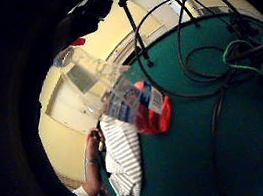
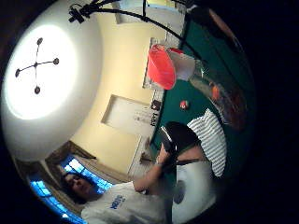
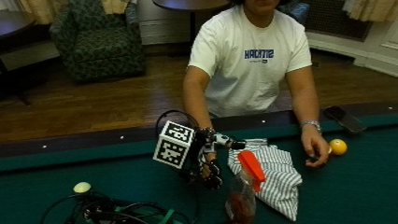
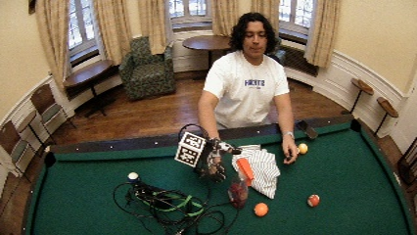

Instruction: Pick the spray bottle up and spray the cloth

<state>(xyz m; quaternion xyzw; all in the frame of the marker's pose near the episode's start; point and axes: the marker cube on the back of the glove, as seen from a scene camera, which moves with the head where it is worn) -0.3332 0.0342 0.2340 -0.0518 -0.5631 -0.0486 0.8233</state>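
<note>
Outside view first: we see the spray bottle [image 3: 244,192] standing upright on the green felt of the pool table [image 3: 348,186], its orange trigger head touching the edge of the striped cloth [image 3: 273,175] that lies rumpled just behind and beside it. Our gloved right hand [image 3: 210,171] hangs just beside the bottle, on the side away from the cloth, fingers pointing down and loosely curled, apart from the bottle and holding nothing. The bare left hand [image 3: 316,148] rests on the felt on the cloth's far side, next to a yellow ball [image 3: 337,146], and a phone [image 3: 345,118] lies on the rail beyond it. From the wide outside view we add an orange ball [image 4: 261,209] and a red-and-white ball [image 4: 313,200] on the felt near the bottle, toward the table's near edge. On the little finger side palm view the bottle [image 1: 117,93] fills the middle, close to the palm, with the cloth [image 1: 123,160] just beside it. On the thumb side palm view the orange head [image 2: 162,66] looms near, the cloth [image 2: 212,140] lying beyond the bottle.
</note>
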